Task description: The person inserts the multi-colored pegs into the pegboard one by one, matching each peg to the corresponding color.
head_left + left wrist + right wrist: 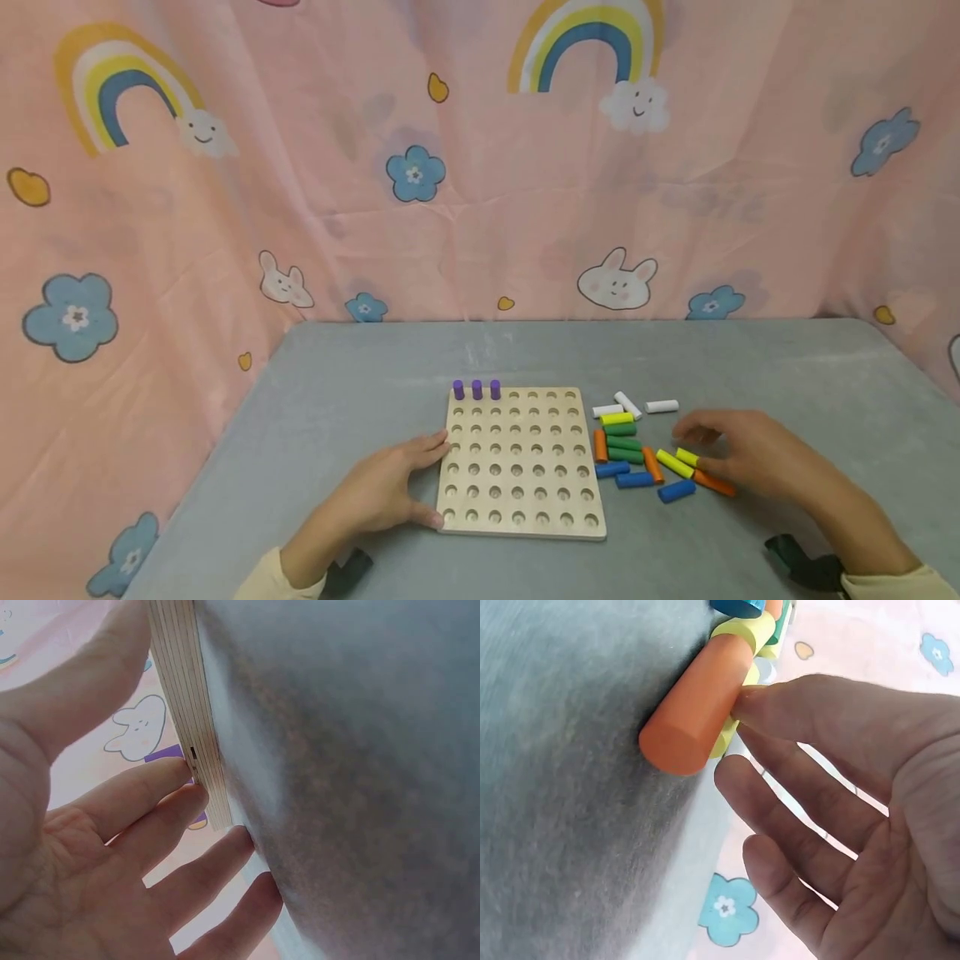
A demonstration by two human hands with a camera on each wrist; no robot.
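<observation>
A square wooden pegboard [525, 460] with rows of holes lies on the table, three purple pegs [477, 390] upright at its far left. My left hand [378, 487] touches the board's left edge, thumb by the near corner and fingers outstretched. In the left wrist view, the fingertips [196, 796] meet the layered wooden edge [187, 697]. Over the loose pegs, my right hand [765, 458] has its thumb against or beside a yellow peg [687, 457], next to an orange peg [697, 709]. Its index fingertip is hidden in the right wrist view.
Right of the board lie several loose pegs: white [662, 407], green [624, 443], blue [677, 491], orange [652, 465] and another yellow peg [675, 463]. The grey table [360, 367] ends at a pink patterned curtain [480, 233].
</observation>
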